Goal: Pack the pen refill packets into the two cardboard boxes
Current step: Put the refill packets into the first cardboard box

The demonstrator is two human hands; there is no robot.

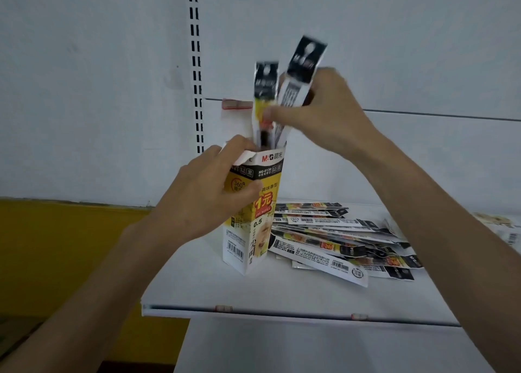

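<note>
Right over the cardboard box (253, 231), our right hand (318, 110) pinches two pen refill packets (303, 62) near upright, long axes pointing down into its open top; our left hand (208, 195) grips the box.

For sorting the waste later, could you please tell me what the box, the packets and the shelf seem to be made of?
Box: printed cardboard, glossy, with folded flaps at its open top. Packets: probably thin plastic film, shiny, with printed labels. Shelf: smooth white, likely painted metal, judging by its thin front edge.
</note>
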